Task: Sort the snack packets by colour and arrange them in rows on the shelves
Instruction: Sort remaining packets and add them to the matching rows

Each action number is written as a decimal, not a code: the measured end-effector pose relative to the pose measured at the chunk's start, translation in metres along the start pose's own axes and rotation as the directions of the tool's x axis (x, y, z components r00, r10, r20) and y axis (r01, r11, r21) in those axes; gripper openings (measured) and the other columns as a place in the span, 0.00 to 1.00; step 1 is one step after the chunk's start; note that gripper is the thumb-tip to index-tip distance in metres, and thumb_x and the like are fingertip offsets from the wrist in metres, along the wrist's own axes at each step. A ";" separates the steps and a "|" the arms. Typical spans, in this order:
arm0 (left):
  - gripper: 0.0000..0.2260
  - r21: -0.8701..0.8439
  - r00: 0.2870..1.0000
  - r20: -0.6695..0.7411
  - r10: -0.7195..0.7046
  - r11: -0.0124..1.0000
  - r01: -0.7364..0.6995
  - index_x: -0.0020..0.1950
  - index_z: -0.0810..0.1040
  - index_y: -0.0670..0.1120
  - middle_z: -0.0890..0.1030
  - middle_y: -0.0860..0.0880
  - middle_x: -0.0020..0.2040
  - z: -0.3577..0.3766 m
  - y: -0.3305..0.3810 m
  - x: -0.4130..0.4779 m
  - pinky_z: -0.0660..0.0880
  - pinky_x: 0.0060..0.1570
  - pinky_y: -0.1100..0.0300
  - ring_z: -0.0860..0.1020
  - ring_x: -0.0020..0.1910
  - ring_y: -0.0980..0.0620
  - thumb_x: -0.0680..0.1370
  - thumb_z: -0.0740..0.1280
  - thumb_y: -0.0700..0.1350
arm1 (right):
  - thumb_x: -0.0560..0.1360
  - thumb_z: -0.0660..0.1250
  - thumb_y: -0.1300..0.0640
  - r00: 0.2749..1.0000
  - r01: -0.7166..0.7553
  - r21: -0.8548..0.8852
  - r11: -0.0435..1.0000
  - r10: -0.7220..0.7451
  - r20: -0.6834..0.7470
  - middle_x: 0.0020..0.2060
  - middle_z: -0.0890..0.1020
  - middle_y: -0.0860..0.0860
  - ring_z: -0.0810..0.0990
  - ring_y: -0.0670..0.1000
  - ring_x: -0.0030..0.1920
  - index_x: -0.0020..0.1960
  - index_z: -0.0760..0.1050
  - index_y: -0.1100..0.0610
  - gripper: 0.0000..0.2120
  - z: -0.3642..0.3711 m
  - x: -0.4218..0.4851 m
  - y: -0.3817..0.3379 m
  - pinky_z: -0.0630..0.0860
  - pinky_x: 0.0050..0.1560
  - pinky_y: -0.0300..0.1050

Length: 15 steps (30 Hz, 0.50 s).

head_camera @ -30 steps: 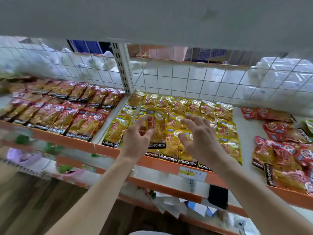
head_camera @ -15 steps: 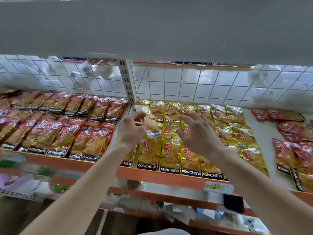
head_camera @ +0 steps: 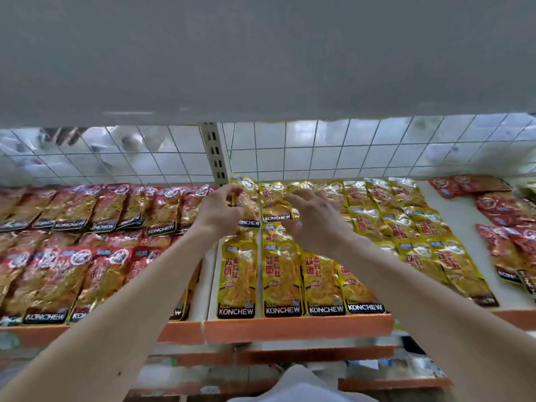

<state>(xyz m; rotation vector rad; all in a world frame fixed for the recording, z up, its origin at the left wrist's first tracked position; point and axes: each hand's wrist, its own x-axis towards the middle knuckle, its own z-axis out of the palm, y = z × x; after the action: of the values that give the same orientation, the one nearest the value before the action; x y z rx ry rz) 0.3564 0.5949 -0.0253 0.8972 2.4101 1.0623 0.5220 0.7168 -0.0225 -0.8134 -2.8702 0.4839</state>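
- Left hand is up at the back of the shelf, fingers and thumb curled in tight, pinching the top edge of the corner packet.
- That corner packet sits in the back row, far left of the yellow block, right beside the post.
- Right hand is spread wide, fingers straight and fanned over the next packets in the same back row; whether the tips press down, I cannot tell.
- Yellow packets lie flat in neat rows from front edge to back, labels toward the front.
- Both forearms cross over the front yellow rows and hide part of the middle ones.
- Red packets fill the bay to the left in rows; a looser bunch of red ones lies to the right, apart from the yellow.
- Wire grid closes the back, and the upper shelf hangs low over it all.
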 end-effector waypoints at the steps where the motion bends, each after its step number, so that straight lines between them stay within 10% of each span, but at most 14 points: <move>1: 0.19 0.038 1.000 0.002 0.016 0.999 -0.016 0.68 0.76 0.50 0.79 0.51 0.55 0.001 -0.002 0.004 0.75 0.45 0.61 0.77 0.49 0.52 0.77 0.69 0.40 | 0.79 0.64 0.45 1.000 -0.001 -0.005 1.000 0.001 0.005 0.74 0.65 0.49 0.59 0.55 0.75 0.76 0.64 0.49 0.27 0.002 0.002 -0.002 0.61 0.72 0.59; 3: 0.19 0.120 0.999 0.009 0.042 0.992 -0.043 0.69 0.76 0.49 0.80 0.47 0.58 0.004 -0.008 0.011 0.71 0.37 0.68 0.76 0.44 0.55 0.78 0.66 0.39 | 0.79 0.63 0.45 1.000 -0.003 -0.012 1.000 0.003 0.014 0.75 0.65 0.49 0.59 0.54 0.75 0.76 0.63 0.49 0.27 0.004 0.005 -0.005 0.60 0.71 0.59; 15: 0.26 0.406 0.995 0.090 0.052 0.910 -0.085 0.76 0.68 0.48 0.69 0.40 0.66 0.016 -0.022 0.016 0.64 0.70 0.50 0.68 0.68 0.40 0.80 0.67 0.53 | 0.80 0.62 0.45 0.999 -0.030 -0.032 0.999 0.030 0.019 0.75 0.65 0.49 0.58 0.54 0.76 0.76 0.63 0.49 0.27 0.010 0.012 -0.007 0.58 0.69 0.58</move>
<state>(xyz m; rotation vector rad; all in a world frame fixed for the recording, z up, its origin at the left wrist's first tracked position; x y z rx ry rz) 0.3444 0.6027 -0.0538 1.1392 2.5976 0.5303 0.5058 0.7147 -0.0291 -0.8629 -2.8945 0.4538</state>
